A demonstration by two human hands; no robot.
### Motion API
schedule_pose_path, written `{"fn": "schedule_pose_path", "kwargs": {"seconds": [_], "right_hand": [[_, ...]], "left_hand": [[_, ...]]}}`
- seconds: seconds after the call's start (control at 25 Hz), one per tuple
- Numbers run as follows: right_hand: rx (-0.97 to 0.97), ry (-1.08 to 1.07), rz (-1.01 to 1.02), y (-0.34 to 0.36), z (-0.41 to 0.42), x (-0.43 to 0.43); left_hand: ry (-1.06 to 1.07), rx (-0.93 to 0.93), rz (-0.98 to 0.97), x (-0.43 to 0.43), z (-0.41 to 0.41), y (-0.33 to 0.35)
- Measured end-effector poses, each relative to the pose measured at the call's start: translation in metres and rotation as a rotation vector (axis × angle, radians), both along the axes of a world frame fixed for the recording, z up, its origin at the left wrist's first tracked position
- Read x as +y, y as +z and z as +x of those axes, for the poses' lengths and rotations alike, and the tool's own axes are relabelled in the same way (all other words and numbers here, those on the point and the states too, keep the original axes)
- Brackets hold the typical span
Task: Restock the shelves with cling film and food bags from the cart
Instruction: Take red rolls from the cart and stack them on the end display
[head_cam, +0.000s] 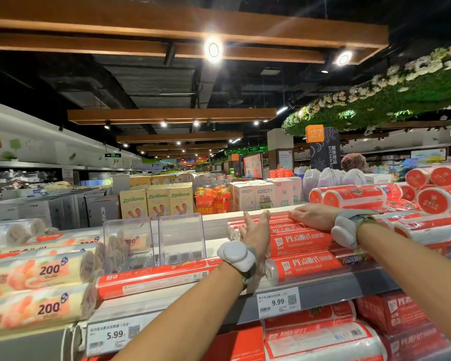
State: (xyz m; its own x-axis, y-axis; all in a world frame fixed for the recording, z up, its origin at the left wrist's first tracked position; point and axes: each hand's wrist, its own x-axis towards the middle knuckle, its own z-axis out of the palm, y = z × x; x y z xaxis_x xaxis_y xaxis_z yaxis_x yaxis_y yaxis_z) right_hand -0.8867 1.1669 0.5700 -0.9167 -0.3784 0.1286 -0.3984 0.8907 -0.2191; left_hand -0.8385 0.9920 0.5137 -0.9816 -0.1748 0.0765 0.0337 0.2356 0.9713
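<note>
Appearing nearly full, the cling film stack (301, 242) is squared by spread hands, left hand (255, 230) at its end, right hand (311, 217) atop; a bay (181, 231) beside seems unfilled.

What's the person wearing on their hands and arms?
No sleeves or gloves show; both forearms are bare. Behind the left hand a rounded pale grey left pod sits on a greenish wrist strap; behind the right hand is a matching right pod with a grey fabric band.
</note>
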Motion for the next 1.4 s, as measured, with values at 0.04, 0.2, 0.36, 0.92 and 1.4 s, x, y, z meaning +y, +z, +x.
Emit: {"fn": "schedule_pose_path", "kwargs": {"seconds": [0.04,0.2,0.36,0.92,1.4], "right_hand": [[0.025,-0.005,-0.017,0.001,0.003,0.0],[0.256,-0.014,-0.203,0.003,0.035,-0.013],[0.356,-0.03,-0.603,-0.009,0.078,-0.023],[0.409,-0.768,-1.129,-0.224,0.347,0.022],[0.152,-1.401,-1.214,-0.443,0.583,0.072]], "left_hand": [[-0.031,-0.021,-0.043,-0.002,0.003,0.002],[0.103,0.133,-0.274,-0.011,0.04,0.027],[0.201,0.416,-0.177,-0.011,0.085,0.05],[-0.774,0.281,0.107,0.11,0.216,-0.181],[-1.279,-0.355,-0.228,0.175,0.4,-0.402]]}}
